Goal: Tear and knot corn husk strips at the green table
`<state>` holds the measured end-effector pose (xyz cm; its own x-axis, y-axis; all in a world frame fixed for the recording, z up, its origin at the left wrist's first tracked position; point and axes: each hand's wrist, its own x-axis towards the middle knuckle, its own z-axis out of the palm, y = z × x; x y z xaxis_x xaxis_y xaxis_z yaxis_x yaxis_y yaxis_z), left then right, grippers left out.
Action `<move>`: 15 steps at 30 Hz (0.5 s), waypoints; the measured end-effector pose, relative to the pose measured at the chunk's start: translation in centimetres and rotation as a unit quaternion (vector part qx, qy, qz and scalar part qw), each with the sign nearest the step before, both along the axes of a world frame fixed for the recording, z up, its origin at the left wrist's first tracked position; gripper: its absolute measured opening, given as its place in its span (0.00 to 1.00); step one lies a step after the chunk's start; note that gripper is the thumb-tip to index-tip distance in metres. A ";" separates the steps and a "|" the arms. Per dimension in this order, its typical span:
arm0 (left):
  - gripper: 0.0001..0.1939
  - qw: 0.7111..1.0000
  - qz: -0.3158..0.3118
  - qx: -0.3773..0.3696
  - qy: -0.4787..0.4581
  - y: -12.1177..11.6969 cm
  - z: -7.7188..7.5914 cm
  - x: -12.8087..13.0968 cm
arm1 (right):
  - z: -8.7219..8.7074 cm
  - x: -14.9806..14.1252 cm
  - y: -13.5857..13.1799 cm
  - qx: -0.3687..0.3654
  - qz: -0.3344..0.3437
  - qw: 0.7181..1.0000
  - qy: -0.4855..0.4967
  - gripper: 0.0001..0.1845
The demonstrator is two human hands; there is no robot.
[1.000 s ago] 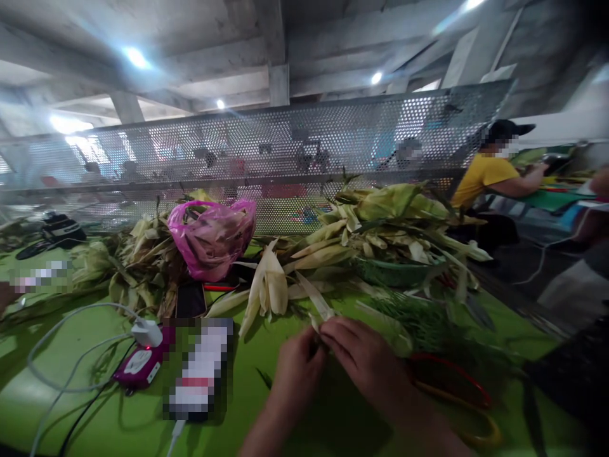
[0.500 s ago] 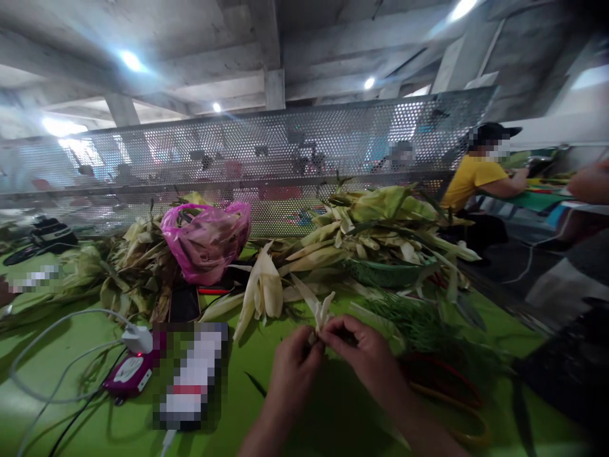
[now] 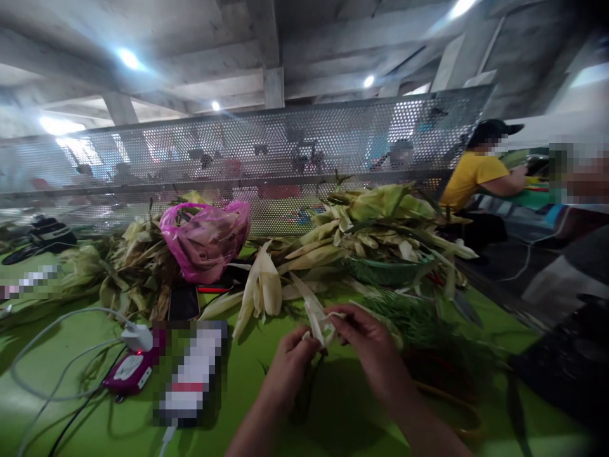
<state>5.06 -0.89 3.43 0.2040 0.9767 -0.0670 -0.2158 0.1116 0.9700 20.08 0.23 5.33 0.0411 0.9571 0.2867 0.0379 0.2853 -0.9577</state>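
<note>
A pale strip of corn husk (image 3: 314, 311) is stretched between my two hands above the green table. My left hand (image 3: 291, 363) pinches its lower left side between thumb and fingers. Across from it, my right hand (image 3: 365, 335) is closed on the right edge of the same husk. Just behind, a folded cream husk (image 3: 266, 289) lies on the table. Green feathery strands (image 3: 412, 320) lie beside my right hand, with a yellowish loop (image 3: 469, 428) near my right forearm.
Husks (image 3: 385, 206) heap over a green basket (image 3: 380, 271). A pink plastic bag (image 3: 204, 244) sits by more husks (image 3: 136, 260). On the left are a purple power strip (image 3: 130, 374), a phone (image 3: 195, 374) and cables. Behind stands a perforated metal screen (image 3: 280, 146); a person in yellow (image 3: 476, 174) sits right.
My hands have moved apart slightly, the right one a little up and right. The husk between them has opened wider and shows more of its surface.
</note>
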 end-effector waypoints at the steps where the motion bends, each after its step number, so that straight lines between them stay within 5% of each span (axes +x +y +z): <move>1: 0.09 1.000 -0.006 -0.011 0.002 0.1 -0.2 -0.1 | 0.1 0.2 -0.1 0.020 -0.002 1.000 -0.022 0.13; 7: 0.10 0.998 -0.001 0.047 0.034 0.4 -0.9 -0.2 | 1.0 0.3 -0.5 0.045 0.125 0.980 -0.151 0.09; 15: 0.09 0.963 0.049 0.155 0.216 0.1 -0.9 0.1 | 1.0 0.0 -0.3 0.085 0.079 0.969 -0.220 0.06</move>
